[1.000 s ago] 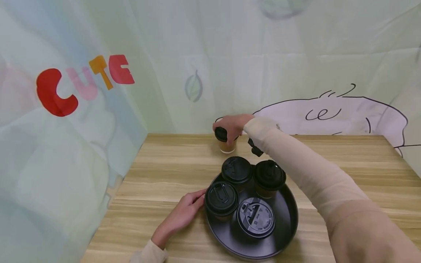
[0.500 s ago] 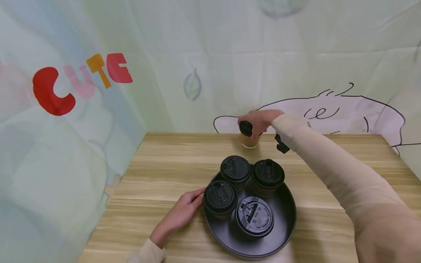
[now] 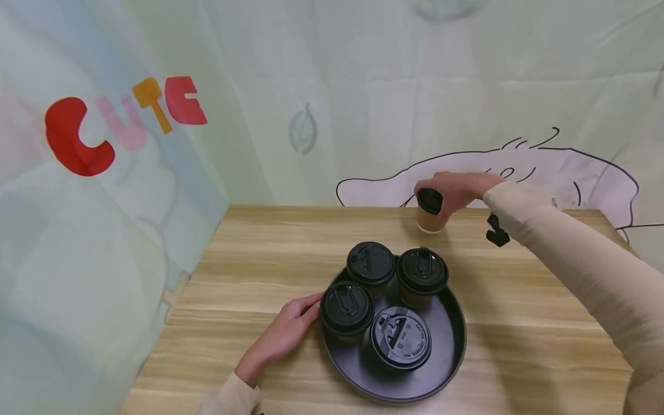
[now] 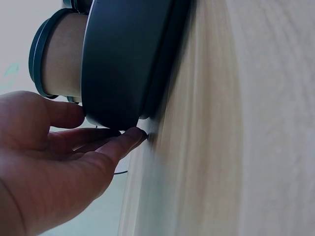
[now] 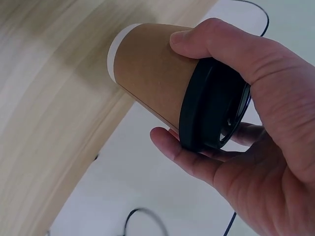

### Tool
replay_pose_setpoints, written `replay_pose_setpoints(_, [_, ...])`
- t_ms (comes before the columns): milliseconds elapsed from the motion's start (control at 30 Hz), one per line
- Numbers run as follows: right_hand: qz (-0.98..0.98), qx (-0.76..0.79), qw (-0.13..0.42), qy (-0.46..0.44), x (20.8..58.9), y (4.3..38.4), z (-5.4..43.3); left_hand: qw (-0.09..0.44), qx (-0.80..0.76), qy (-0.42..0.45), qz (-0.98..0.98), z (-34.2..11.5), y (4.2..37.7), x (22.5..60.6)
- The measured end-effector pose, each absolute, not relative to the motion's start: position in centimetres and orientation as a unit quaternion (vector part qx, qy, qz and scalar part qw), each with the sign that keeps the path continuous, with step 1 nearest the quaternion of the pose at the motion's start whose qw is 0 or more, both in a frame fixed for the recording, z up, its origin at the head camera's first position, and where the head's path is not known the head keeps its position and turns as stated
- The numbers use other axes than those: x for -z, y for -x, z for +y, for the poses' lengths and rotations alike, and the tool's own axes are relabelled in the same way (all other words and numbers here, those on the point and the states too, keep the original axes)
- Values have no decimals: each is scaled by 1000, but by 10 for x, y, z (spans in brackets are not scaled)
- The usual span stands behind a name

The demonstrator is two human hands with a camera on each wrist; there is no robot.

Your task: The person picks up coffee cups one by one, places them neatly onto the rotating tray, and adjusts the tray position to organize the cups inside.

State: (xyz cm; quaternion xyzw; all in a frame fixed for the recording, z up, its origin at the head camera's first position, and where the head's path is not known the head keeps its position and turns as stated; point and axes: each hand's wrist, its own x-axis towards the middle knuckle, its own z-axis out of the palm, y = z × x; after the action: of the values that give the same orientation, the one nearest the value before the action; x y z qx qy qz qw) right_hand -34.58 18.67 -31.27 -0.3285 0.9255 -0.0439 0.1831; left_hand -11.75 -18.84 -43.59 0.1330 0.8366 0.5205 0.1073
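My right hand holds a brown paper coffee cup with a black lid from above, near the table's far edge. In the right wrist view, the thumb lies along the cup's brown wall and the other fingers reach round the lid's far side. My left hand touches the left side of a round black tray with its fingers nearly straight. The left wrist view shows thumb and fingertips against the tray wall. Several lidded coffee cups stand upright in the tray, one with a greyish printed lid.
The wooden table ends at a printed curtain at the back and left. A black wrist mount hangs under the right forearm. The right sleeve crosses the table's right half.
My right hand has moved to the right along the table's far edge with the coffee cup in its grip. The left hand and the tray stay nearly where they were.
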Motion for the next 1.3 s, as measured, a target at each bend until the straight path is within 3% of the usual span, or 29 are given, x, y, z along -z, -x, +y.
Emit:
replay_pose_setpoints(567, [926, 70, 148, 340, 324, 295, 272, 113, -523, -139, 833, -190, 118, 437])
replay_pose_setpoints(867, [924, 89, 153, 338, 328, 260, 290, 116, -527, -137, 831, -188, 117, 436])
replay_pose_setpoints(1300, [907, 95, 106, 398, 333, 195, 301, 112, -524, -131, 834, -187, 116, 436])
